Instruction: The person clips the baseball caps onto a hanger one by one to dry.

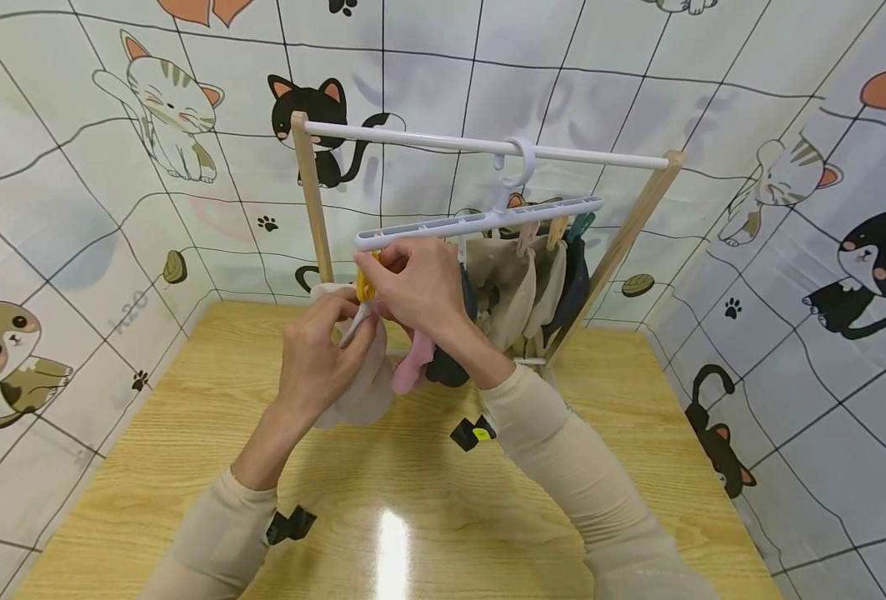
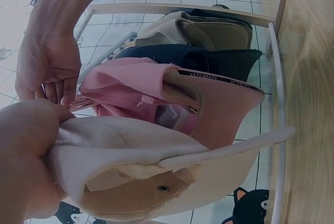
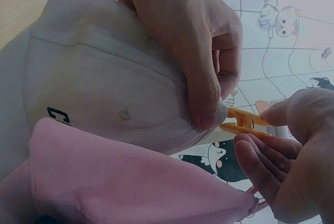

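My left hand (image 1: 318,354) pinches the edge of a white baseball cap (image 3: 104,83) that hangs at the hanger's left end. A yellow clothespin (image 3: 245,121) is held between the thumb and fingers of my right hand (image 1: 427,287), its jaws right at the cap's edge by my left thumb. Just above both hands runs the white plastic hanger (image 1: 473,223). Beside the white cap hangs a pink cap (image 2: 130,83), then a dark navy cap (image 2: 162,57) and beige caps (image 1: 506,275).
The hanger hooks over a white rod (image 1: 600,156) between wooden posts (image 1: 312,200). More clothespins, including a green one (image 1: 581,225), grip the caps at the right. The rack stands on a wooden table (image 1: 382,475) before a cat-print curtain (image 1: 443,92).
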A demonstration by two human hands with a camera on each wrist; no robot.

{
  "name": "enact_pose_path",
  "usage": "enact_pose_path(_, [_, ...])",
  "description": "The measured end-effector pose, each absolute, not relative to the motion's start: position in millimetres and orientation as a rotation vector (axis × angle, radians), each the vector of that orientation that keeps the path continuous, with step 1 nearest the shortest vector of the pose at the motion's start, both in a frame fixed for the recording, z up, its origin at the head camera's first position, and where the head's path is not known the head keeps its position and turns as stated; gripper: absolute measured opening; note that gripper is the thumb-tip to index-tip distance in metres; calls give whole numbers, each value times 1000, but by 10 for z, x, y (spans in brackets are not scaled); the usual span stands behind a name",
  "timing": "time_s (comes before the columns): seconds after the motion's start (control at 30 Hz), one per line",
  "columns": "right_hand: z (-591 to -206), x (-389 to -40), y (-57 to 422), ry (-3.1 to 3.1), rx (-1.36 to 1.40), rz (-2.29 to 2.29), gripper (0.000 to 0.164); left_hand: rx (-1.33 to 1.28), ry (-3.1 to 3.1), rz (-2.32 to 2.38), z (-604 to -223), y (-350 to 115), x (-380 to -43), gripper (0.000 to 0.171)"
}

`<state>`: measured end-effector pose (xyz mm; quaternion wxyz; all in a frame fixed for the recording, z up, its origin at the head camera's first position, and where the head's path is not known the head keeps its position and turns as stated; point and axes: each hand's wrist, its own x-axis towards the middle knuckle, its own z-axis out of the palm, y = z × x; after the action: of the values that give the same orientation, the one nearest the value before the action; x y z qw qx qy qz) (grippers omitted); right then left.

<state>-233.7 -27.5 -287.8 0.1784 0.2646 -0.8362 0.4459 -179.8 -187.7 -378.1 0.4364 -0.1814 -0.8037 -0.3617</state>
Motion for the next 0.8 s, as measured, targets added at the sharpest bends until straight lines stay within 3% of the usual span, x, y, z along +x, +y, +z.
enact_pose_path(0.8, [-2905,-2341,-258,-2292,814,1181,28,-483,-1989,-891,-3752,-1810,-1801,12])
